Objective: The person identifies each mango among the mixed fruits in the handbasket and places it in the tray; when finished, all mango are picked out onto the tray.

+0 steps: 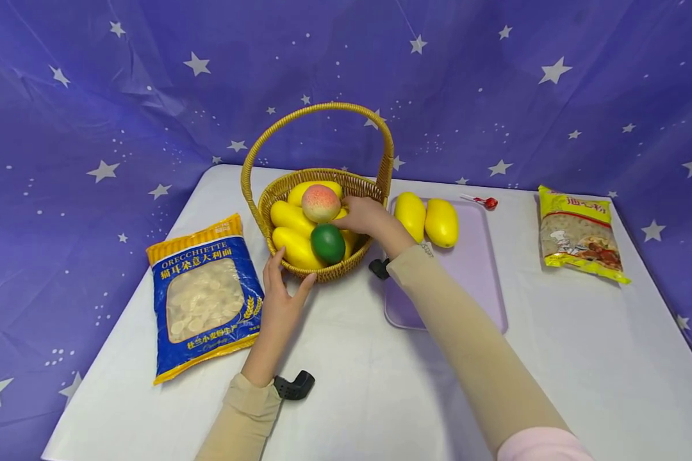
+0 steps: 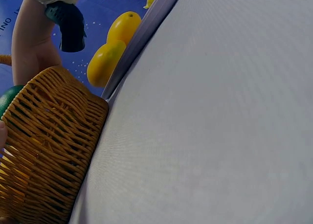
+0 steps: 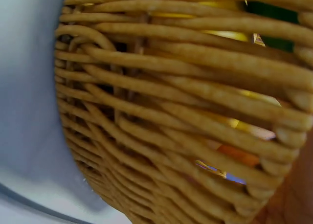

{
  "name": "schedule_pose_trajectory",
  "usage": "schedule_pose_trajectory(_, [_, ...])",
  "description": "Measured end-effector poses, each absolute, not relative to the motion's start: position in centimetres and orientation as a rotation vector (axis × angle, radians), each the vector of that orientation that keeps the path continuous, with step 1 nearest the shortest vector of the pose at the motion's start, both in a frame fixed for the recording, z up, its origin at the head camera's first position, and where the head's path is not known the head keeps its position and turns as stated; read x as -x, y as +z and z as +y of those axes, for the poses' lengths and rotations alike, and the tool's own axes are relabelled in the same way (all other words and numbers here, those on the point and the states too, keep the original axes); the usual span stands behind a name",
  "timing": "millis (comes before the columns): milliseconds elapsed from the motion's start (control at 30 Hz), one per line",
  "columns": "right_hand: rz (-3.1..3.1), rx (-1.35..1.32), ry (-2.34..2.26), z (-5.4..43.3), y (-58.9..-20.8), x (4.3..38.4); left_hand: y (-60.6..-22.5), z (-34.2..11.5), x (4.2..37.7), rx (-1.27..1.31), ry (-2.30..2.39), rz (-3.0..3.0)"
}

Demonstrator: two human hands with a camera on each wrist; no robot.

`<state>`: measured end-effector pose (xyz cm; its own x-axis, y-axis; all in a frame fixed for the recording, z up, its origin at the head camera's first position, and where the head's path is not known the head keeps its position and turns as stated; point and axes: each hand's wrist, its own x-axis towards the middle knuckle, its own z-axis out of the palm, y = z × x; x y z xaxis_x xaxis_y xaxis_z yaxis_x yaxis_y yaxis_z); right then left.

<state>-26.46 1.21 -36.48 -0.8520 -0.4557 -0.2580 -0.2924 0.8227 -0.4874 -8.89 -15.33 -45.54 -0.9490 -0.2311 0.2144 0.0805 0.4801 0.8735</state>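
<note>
A wicker basket (image 1: 348,272) with a tall arched handle holds several yellow mangoes (image 1: 291,218), a peach (image 1: 321,203) and a dark green oval fruit (image 1: 327,243). My left hand (image 1: 282,307) touches the front left of the basket, thumb and fingers spread along its rim. Over the right side of the rim reaches my right hand (image 1: 369,218), its fingers down among the fruit beside the peach and green fruit. Those fingertips are partly hidden; I cannot tell whether they grip a mango. Woven basket wall (image 3: 186,87) fills much of the right wrist view.
Two mangoes (image 1: 441,223) lie on a purple tray (image 1: 473,282) right of the basket. A red lollipop (image 1: 489,203) is at the tray's back edge. A blue pasta bag (image 1: 207,301) lies left of the basket, a yellow pasta bag (image 1: 581,234) far right on the white table (image 1: 346,384).
</note>
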Motion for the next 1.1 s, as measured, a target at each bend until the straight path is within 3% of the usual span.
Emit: schedule_pose_trajectory(1100, [2.900, 0.496, -0.868, 0.8, -37.3, 25.2, -45.3, -15.4, 8.8, -0.109, -1.448, -2.433])
